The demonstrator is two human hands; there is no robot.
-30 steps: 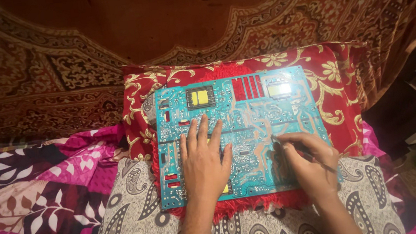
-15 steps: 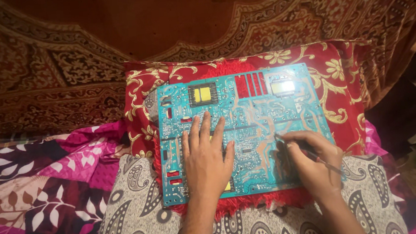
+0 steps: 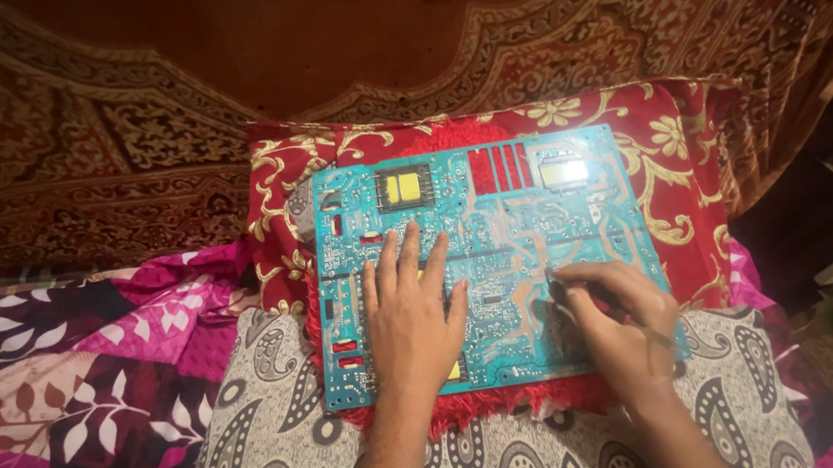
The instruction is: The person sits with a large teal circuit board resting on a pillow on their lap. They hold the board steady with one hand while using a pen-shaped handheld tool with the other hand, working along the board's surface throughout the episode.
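left hand [image 3: 409,315] lies flat, fingers spread, steadying the blue circuit board [image 3: 484,258] on the red cushion [image 3: 690,140]; right hand [image 3: 617,322] pinches a thin tool [image 3: 635,320] like a pen.

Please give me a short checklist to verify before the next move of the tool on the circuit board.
1. Left hand flat on board, steadying it: ok.
2. Right hand grips thin tool: ok.
3. Tool tip touching board: cannot tell, too small.
4. Board lies wholly on red cushion: ok.
5. Board's top half free of hands: ok.
6. Light glare on board hides detail: not ok.
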